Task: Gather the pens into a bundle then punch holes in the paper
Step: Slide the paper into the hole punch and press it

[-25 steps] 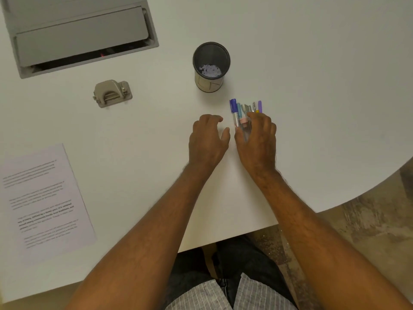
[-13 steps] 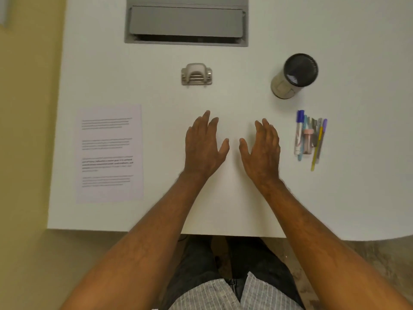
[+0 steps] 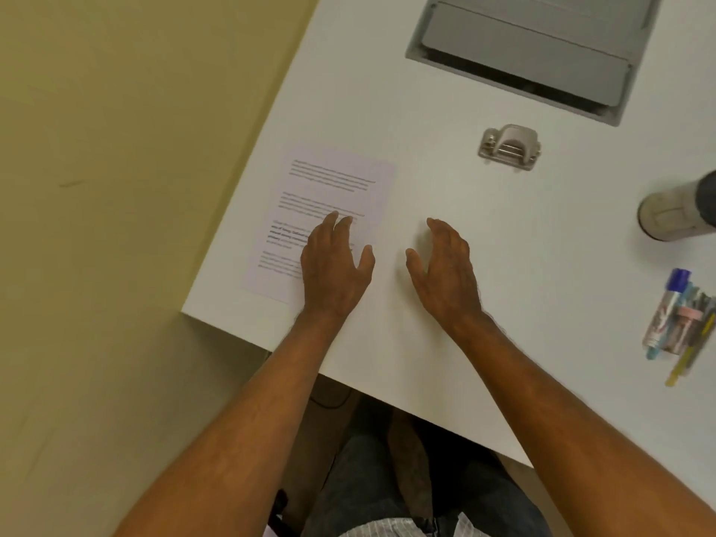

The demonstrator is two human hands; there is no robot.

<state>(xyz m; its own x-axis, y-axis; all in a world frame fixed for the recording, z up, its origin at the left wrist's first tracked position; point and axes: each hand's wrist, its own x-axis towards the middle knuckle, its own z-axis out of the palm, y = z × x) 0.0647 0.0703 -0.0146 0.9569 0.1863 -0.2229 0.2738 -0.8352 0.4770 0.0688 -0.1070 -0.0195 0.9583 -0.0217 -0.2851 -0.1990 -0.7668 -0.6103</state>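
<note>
- Reaching over the printed paper (image 3: 329, 211), the left hand (image 3: 335, 267) has its fingers straight and spread, grasping nothing; whether the fingertips touch the sheet cannot be told.
- The right hand (image 3: 445, 269) is over bare white table (image 3: 445, 195) just right of the sheet, fingers loose and slightly bent, thumb out, holding nothing.
- The paper lies flat near the table's left corner, its lower right part hidden under the left hand.
- The hole punch (image 3: 509, 147) sits well beyond the right hand, apart from the paper.
- The pens (image 3: 680, 319) lie side by side in a bundle at the right edge of the view, well away from both hands; a yellow one sticks out toward the near side.
- A cup (image 3: 674, 213) stands beyond the pens, cut off by the frame edge.
- A grey hatch (image 3: 530, 52) is set into the table at the far side.
</note>
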